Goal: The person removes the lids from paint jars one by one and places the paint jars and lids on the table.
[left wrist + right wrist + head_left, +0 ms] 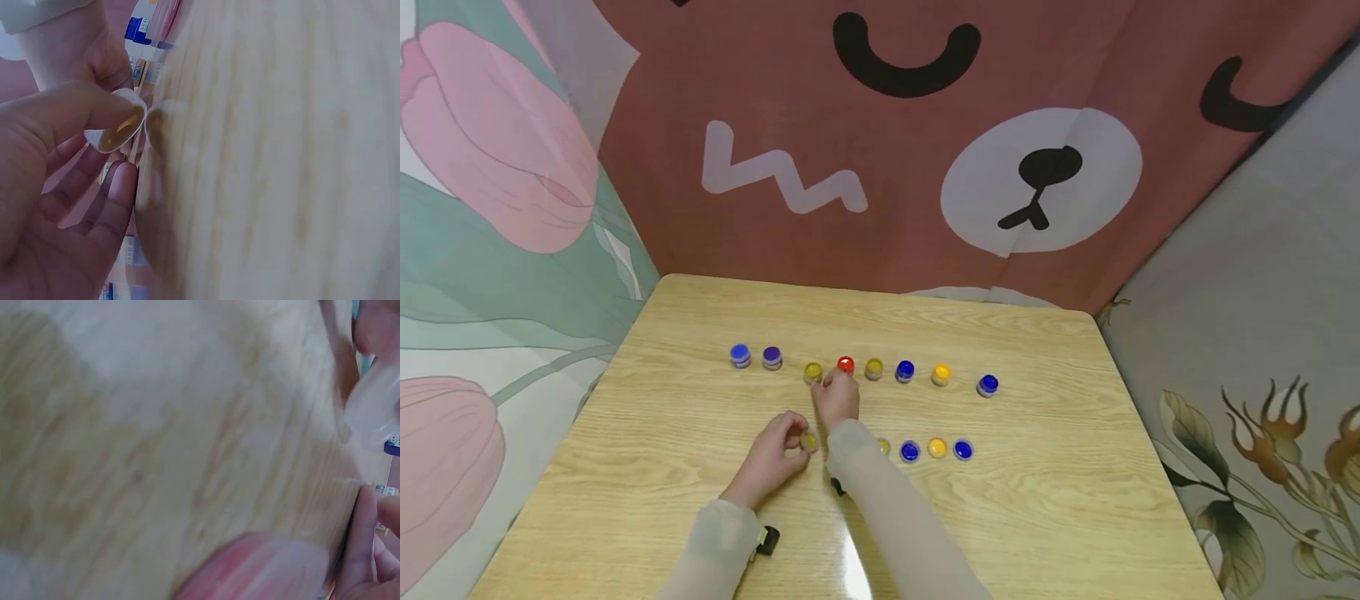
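Observation:
My left hand (772, 450) pinches a small pale-rimmed lid (122, 128) between thumb and fingers. The lid's inside is stained amber, and it is tilted on edge just over the table. Farther forward, my right hand (840, 398) reaches to an olive paint pot (812, 372), thumb and finger bent at its near right side. A red paint pot (846, 364) stands right behind the knuckles. In the right wrist view the right fingers (362, 547) show only at the edge. Beneath the right wrist lies a red-streaked lid (256, 569), hidden by the sleeve in the head view.
The back row continues with two purple-blue pots (772, 357) on the left and olive, blue, yellow (941, 374) and blue pots on the right. Nearer lies a row of lids, including blue (910, 452) and yellow (937, 447). A patterned cloth wall borders the wooden table (1060, 517).

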{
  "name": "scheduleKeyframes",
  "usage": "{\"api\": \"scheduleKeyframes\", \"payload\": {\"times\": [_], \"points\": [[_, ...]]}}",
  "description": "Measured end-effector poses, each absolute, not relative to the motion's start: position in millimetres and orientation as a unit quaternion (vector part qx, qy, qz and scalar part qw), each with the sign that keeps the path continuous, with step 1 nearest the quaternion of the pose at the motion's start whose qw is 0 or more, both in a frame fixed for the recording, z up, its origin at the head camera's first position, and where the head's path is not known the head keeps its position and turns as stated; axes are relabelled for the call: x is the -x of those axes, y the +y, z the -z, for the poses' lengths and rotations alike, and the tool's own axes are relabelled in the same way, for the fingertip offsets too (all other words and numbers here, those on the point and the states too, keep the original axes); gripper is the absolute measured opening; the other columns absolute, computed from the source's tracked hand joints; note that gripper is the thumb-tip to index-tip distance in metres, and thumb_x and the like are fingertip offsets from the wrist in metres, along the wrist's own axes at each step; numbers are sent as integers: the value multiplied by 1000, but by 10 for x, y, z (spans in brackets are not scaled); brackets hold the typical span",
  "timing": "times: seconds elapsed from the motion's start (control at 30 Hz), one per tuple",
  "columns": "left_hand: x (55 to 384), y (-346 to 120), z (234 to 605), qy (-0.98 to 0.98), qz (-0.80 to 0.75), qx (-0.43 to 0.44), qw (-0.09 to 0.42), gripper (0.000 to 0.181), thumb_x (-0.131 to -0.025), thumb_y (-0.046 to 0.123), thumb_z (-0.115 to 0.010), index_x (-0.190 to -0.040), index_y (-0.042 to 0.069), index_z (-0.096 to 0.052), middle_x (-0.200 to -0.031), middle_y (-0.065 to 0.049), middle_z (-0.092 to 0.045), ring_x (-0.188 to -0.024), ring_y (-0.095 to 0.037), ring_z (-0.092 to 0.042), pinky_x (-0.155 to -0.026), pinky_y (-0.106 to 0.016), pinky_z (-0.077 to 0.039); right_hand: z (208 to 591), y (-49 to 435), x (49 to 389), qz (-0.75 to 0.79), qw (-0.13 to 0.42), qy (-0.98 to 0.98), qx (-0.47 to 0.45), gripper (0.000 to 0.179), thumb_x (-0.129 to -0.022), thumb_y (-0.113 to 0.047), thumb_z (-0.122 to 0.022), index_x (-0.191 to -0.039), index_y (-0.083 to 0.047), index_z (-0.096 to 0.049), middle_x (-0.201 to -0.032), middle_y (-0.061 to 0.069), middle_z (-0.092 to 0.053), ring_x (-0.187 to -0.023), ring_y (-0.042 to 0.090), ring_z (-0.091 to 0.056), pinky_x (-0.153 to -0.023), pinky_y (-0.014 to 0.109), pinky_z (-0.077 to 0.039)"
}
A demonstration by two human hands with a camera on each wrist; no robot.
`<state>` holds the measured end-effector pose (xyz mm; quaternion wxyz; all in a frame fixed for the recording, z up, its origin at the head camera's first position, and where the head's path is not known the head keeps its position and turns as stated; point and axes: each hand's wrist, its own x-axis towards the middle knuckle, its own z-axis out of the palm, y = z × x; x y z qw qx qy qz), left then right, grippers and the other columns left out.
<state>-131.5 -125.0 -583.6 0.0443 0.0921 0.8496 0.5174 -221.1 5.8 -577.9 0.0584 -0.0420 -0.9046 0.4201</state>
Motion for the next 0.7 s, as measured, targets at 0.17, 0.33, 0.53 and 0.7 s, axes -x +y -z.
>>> {"api": "scheduleKeyframes", "payload": {"times": [0.17,0.33,0.53,0.7], "points": [[1303,-1262,5847,876,-464,-130,30,41,-76,-3,-82,-112,6,-62,-104,-2,-63,-97,-19,-59,-84,-32,-55,5822,30,2236,-403,85,-910,42,32,-87,-12,-79,-64,-10,-57,-60,-2,-53,-56,14,-49,-49,26,-41],[1286,-1266,5880,889,-421,-180,14,43,-75,0,-84,-111,10,-62,-99,4,-64,-94,-17,-56,-88,-36,-45,5819,7,2242,-401,86,-910,49,37,-90,-14,-76,-61,-11,-54,-57,-2,-49,-54,15,-47,-49,27,-40],[1276,-1285,5867,886,-418,-202,20,42,-77,1,-84,-111,12,-63,-102,5,-66,-101,-20,-56,-95,-44,-42,5795,-1,2240,-402,85,-910,53,37,-92,-14,-75,-61,-10,-54,-57,-3,-48,-54,15,-47,-48,27,-39],[1278,-1313,5852,886,-422,-190,43,42,-79,3,-83,-115,12,-63,-107,4,-66,-106,-23,-54,-97,-46,-43,5769,9,2239,-411,90,-906,53,36,-90,-12,-76,-61,-8,-56,-56,-2,-48,-54,14,-46,-48,27,-39]]}}
